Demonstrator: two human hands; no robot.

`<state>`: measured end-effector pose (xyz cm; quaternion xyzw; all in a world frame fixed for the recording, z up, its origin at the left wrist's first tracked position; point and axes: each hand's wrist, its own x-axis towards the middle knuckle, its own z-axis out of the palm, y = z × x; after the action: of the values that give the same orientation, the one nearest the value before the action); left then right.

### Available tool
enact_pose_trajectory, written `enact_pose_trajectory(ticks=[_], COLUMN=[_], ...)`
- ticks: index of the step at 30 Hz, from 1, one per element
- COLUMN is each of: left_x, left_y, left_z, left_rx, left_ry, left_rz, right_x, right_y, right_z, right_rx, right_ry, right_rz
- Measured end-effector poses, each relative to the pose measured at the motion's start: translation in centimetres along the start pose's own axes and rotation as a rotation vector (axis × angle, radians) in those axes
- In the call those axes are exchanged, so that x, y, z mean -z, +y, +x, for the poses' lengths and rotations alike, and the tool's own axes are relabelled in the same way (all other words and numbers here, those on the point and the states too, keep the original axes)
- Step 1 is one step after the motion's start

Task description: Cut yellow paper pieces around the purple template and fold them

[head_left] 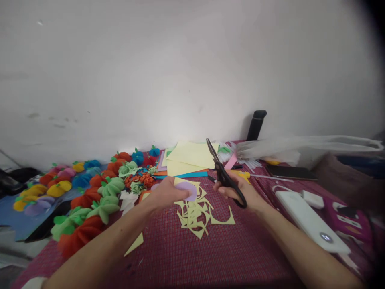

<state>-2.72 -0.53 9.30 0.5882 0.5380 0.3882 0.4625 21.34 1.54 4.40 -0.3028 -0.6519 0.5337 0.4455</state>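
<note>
My left hand point(168, 194) is closed on a small lilac paper circle point(187, 190) backed by a pale yellow piece, held over the red woven cloth point(180, 249). My right hand point(237, 189) grips black scissors point(224, 174) by the handles; the blades point up and away, slightly parted, just right of the circle. Below both hands lie several pale yellow paper offcuts point(195, 214). A stack of yellow paper sheets point(189, 156) lies beyond the hands near the wall.
Many paper pumpkins in orange, green, yellow, blue and purple point(90, 188) fill the left side. At right lie a white power bank point(309, 220), a phone point(290, 172), a plastic bag point(300, 146) and a black cylinder point(256, 124) against the wall.
</note>
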Motion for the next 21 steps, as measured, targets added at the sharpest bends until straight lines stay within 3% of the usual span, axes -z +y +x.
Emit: enact_pose_trajectory(ticks=[3, 8, 15, 21], left_x=[-1.6, -4.0, -5.5, -6.3], left_y=[0.0, 0.2, -0.3, -0.6], left_z=[0.1, 0.5, 1.1, 1.5], left_rx=[0.038, 0.051, -0.025, -0.194], left_ry=[-0.208, -0.364, -0.316, -0.349], left_rz=[0.301, 0.494, 0.73, 0.639], right_x=[-0.7, -1.1, -1.1, -0.9], right_y=[-0.2, -0.2, 0.0, 0.3], right_z=[0.0, -0.3, -0.4, -0.4], right_rx=[0.037, 0.044, 0.053, 0.063], right_ry=[0.004, -0.122, -0.204, -0.267], right_rz=[0.019, 0.026, -0.015, -0.061])
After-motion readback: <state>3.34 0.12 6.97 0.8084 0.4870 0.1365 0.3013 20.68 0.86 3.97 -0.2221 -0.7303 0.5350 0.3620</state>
